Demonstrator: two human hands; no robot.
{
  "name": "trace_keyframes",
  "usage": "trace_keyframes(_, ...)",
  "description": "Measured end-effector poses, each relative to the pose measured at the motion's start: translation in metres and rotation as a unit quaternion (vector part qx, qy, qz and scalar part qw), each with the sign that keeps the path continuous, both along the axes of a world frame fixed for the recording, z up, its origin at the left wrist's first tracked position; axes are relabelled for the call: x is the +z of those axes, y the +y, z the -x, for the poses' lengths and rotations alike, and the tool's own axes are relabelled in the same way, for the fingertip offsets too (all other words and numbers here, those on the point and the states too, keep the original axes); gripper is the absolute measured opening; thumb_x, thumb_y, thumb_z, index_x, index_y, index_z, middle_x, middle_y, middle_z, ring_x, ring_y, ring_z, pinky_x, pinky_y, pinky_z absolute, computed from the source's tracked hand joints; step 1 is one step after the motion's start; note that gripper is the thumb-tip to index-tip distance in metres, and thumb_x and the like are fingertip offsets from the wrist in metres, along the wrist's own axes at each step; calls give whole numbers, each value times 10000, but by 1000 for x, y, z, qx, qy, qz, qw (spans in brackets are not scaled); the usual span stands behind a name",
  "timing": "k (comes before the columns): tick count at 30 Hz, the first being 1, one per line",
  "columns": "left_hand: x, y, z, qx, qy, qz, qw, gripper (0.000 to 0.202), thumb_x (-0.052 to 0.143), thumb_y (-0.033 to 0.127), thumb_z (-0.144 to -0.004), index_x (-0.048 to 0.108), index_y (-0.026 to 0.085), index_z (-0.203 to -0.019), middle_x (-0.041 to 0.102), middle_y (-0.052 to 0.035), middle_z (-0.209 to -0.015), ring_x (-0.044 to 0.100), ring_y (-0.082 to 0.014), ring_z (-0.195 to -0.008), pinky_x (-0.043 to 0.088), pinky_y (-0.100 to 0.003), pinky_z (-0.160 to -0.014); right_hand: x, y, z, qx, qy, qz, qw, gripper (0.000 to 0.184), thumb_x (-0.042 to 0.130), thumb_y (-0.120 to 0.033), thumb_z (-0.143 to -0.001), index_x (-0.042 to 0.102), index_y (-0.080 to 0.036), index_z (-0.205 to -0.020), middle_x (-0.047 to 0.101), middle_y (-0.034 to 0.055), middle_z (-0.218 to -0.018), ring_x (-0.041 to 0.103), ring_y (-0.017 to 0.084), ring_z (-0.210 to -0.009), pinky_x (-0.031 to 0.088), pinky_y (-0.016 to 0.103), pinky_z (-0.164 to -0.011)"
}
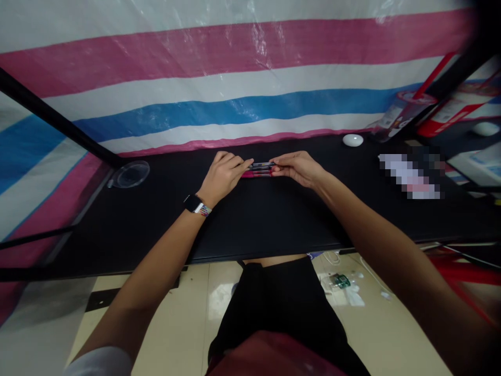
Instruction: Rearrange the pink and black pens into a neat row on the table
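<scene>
Several slim pens lie side by side, pointing left to right, at the middle of the black table (258, 224). The farthest is a dark pen (261, 164), and a pink pen (256, 174) is nearest me. My left hand (225, 175), with a watch (192, 202) on its wrist, has its fingers closed at the left end of the dark pen. At the right end, my right hand (299, 166) pinches the same pen between thumb and fingers. The fingers partly hide the pen ends, and I cannot tell whether the other pens are also gripped.
A clear round plastic lid (132, 174) lies at the left. Toward the right are a white oval object (353, 140), a plastic cup (403, 115) with a red straw and a blurred-out item (410, 175). A striped sheet (242, 112) hangs behind; black frame bars (58, 117) flank the table.
</scene>
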State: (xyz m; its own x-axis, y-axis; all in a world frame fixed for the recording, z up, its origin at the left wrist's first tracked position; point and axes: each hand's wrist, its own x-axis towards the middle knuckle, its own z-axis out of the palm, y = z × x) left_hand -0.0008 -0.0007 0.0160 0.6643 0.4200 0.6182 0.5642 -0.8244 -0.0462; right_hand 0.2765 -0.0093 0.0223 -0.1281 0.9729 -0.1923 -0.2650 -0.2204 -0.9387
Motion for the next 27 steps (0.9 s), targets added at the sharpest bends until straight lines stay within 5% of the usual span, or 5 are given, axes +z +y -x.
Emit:
trace_keyframes(8, -1, -2, -1, 5, -19, 97, 995, 341, 529, 294, -1131, 764, 291, -1377, 779, -76, -1003, 652, -252, -926, 476, -483, -937, -3, 3, -1, 4, -8, 9, 1000, 123, 762, 12, -911, 785, -89, -843, 771, 122, -787, 763, 171, -702, 740, 314, -818)
trace_keyframes(11, 1, -6, -3, 28, -21, 79, 996, 320, 556, 310, -1120, 774, 310, -1353, 787, -67, -977, 632, -275, -957, 459, -508, -944, 2, 4, -13, 78, -19, 11, 997, 39, 824, -91, -910, 790, -90, -892, 758, 106, -763, 737, 165, -652, 735, 318, -752)
trace_keyframes(14, 7, -12, -6, 25, -2, 48, 999, 342, 528, 283, -1123, 746, 290, -1387, 786, -84, -1025, 615, -297, -1023, 456, -515, -951, 16, -1, -21, 157, -42, -8, 987, 145, 856, -229, -917, 796, -100, -946, 770, 105, -792, 737, 179, -642, 716, 332, -671)
trace_keyframes(21, 18, -28, -23, -4, 102, -3, 995, 360, 403, 271, -1139, 740, 144, -1121, 715, -150, -1006, 605, -319, -1001, 461, -493, -902, 31, -25, 0, 321, -241, -157, 902, 201, 836, -347, -935, 785, -165, -868, 648, -20, -620, 629, 126, -486, 544, 246, -498)
trace_keyframes(27, 14, -27, -27, 22, 82, -35, 996, 449, 365, 309, -1153, 709, 183, -893, 699, -114, -829, 598, -282, -851, 456, -465, -800, 17, -34, 18, 296, -313, -265, 863, 265, 578, -373, -1088, 690, -202, -919, 630, -32, -722, 549, 99, -448, 425, 251, -482)
